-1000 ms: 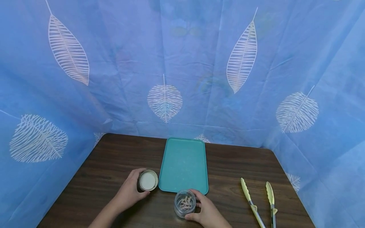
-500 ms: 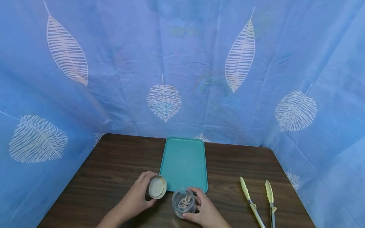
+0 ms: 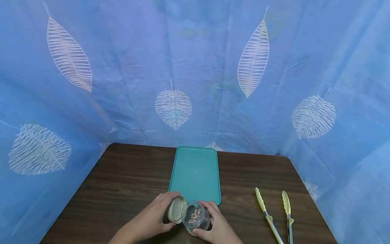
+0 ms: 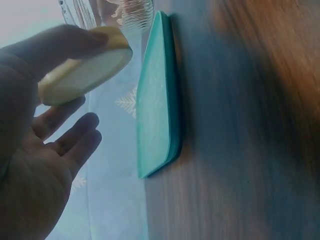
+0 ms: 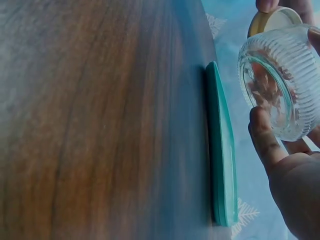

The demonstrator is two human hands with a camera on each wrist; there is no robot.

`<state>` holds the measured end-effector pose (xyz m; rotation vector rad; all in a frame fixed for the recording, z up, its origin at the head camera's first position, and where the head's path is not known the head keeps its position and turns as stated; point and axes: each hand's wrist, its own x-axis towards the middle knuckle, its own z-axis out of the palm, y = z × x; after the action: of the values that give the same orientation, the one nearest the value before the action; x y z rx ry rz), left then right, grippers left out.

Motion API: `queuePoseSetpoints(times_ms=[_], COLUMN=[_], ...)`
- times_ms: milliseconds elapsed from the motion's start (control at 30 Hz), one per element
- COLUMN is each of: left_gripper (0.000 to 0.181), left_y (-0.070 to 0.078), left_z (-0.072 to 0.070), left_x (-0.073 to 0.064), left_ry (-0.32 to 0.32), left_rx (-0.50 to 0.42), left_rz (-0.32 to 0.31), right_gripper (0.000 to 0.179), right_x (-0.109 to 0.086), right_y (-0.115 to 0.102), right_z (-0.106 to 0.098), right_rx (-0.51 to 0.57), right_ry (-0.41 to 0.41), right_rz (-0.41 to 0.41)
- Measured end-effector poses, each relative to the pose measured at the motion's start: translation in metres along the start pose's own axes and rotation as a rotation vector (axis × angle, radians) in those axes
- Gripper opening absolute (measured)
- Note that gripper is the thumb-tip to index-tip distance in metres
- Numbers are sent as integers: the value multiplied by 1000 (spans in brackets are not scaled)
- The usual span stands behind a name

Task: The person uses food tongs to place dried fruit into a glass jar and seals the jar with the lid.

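Thumb and fingers of my left hand [image 3: 156,215] pinch a round jar lid [image 3: 177,210], gold-coloured at the side with a pale inside. In the left wrist view the lid [image 4: 87,72] is tilted, its pale face showing. My right hand [image 3: 218,224] grips a clear glass jar [image 3: 204,222] from its right side. Small curled, pale brown pieces [image 3: 195,215] lie inside the jar. The jar's mouth is uncovered, with the lid right at its left rim in the head view. Ribbed glass walls of the jar [image 5: 300,55] show in the right wrist view, raised off the table.
Just beyond the hands, a teal tray [image 3: 196,173] lies on the dark wooden table [image 3: 128,176]. Tongs with pale yellow tips [image 3: 260,200] rest spread at the right. Blue cloth with white leaf prints [image 3: 201,67] hangs around the table's back and sides.
My left hand has brought the lid rightward and nearer to the jar, tilting it toward the mouth. The right hand still holds the jar, which has tipped slightly.
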<state>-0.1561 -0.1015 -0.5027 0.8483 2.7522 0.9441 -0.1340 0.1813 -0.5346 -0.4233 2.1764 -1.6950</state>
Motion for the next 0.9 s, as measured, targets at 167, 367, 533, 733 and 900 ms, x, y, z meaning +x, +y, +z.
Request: queuePoseSetpoints(times_ms=[167,367,533,733,900], left_gripper=[89,95,88,84,86], left_y=[0,-4,-6,-3,-1], left_z=[3,10,15,15,17], left_x=[1,5,6,11,12], left_ry=[-11,-44,-79,-127,-142], left_rx=[-77,-250,-456,-677,-696], left_rz=[23,30,20,48,67], right_gripper=[85,86,83,76,73], right_x=[-4,-7,-12,-13,-11], right_y=[0,7,3,-5,-5], right_z=[-1,0,4,11,14], right_rx=[-81,-46,31,22,-75], right_ry=[37,67,88,138,186], right_rz=[-22,-30,-16,-74,-92])
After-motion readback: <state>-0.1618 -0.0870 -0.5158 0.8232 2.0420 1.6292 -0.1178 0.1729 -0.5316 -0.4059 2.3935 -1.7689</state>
